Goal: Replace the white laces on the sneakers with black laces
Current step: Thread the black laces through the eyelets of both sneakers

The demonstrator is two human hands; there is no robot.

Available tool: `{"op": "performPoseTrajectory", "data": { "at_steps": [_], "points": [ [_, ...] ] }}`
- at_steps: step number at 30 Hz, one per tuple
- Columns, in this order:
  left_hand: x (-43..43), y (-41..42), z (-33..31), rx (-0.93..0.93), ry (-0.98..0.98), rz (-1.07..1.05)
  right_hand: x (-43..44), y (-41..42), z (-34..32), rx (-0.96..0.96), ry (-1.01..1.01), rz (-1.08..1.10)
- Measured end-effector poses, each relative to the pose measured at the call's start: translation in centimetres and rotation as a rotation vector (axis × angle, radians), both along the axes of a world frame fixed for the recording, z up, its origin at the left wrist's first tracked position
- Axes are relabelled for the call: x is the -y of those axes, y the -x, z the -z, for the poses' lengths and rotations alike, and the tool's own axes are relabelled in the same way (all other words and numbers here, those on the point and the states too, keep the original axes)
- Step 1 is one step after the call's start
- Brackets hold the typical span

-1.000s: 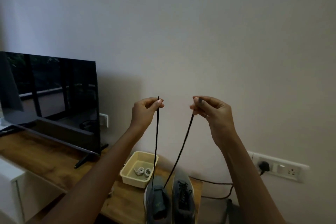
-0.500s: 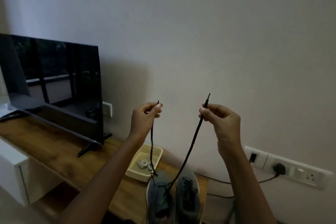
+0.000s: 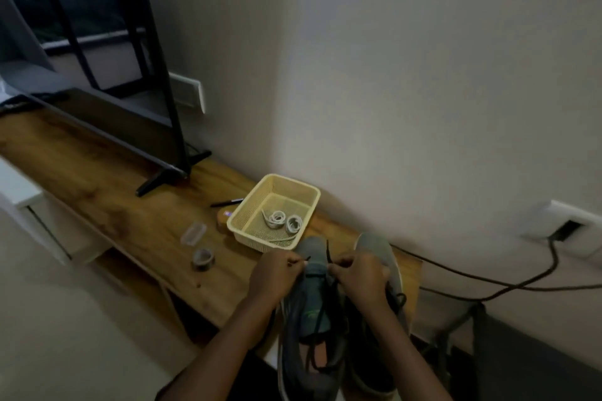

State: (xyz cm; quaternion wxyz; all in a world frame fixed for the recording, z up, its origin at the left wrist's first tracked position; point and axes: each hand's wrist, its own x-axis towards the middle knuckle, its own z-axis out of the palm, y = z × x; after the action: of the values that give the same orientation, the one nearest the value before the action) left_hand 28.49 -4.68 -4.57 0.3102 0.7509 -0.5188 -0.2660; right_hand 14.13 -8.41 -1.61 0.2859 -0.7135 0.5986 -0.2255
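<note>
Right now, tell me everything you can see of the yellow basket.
The basket is a pale yellow rectangular tray, plastic by the look, with perforated mesh walls and floor, a solid rim and rounded corners. It sits upright on the wooden table, close to the wall, turned at an angle. Two coiled white laces lie on its floor. The toe of a sneaker lies by its near corner; whether they touch is unclear.

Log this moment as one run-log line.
step: lacing grey sneaker | left hand: pinches black lace end | right hand: pinches other end | white laces: coiled in yellow basket
</note>
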Motion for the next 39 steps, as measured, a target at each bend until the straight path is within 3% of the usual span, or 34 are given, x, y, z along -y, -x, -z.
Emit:
{"op": "performPoseTrajectory", "data": {
  "at_steps": [4,11,15,21,25,30,32,36,39],
  "points": [
    [0.4,-0.9,1.3,0.218,-0.089,0.031,1.1,-0.7,0.6,-0.217,0.073,-0.011],
    [0.8,-0.6,1.9,0.325,-0.051,0.013,0.7,-1.0,2.0,-0.462,0.085,-0.094],
    [1.0,-0.1,2.4,0.137,-0.066,-0.042,0.6,-0.9,2.1,-0.511,0.108,-0.095],
    [1.1,-0.4,2.2,0.059,-0.109,-0.068,0.9,-0.6,2.3,-0.495,0.075,-0.071],
    [1.7,-1.4,3.7,-0.177,-0.114,-0.093,0.8,-0.5,2.3,-0.485,0.074,-0.072],
    [2.0,-1.6,3.5,-0.297,-0.087,-0.142,1.0,-0.6,2.4,-0.485,0.104,-0.079],
    [1.7,-1.4,2.5,-0.278,-0.044,-0.173,1.0,-0.5,2.4,-0.371,0.086,-0.038],
    [-0.1,-0.6,-0.4,-0.352,0.189,-0.315,0.1,0.2,0.2,0.326,-0.011,0.076],
    [-0.9,0.1,-4.7,-0.481,0.345,-0.314,-1.6,0.9,-3.6,0.654,-0.049,0.114]
  ]
}}
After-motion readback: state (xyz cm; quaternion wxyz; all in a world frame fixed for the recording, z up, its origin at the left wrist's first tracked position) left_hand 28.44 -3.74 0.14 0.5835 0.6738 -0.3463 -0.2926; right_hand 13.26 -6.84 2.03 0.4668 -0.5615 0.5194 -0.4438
